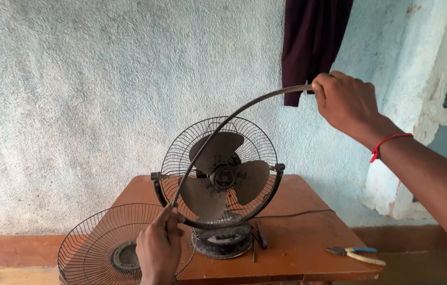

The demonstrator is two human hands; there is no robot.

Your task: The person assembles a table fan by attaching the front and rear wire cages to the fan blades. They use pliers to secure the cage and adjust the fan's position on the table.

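**Both hands grip a curved band over a table fan**

The right hand (346,103) is closed in a fist around the upper end of a thin, dark curved band (223,126), held high before the wall. The left hand (158,248) pinches the band's lower end, fingers curled tight around it, just in front of the fan (218,174).

The band arcs across the fan's rear grille and its three blades. The left hand's wrist is cut off by the bottom edge of the view.

The fan stands on a reddish wooden table (308,248). A loose front grille (102,248) leans at the table's left edge. Pliers (354,254) and a screwdriver (260,236) lie on the top. Behind is a rough pale-blue wall (75,105) with a dark cloth (313,42) hanging.
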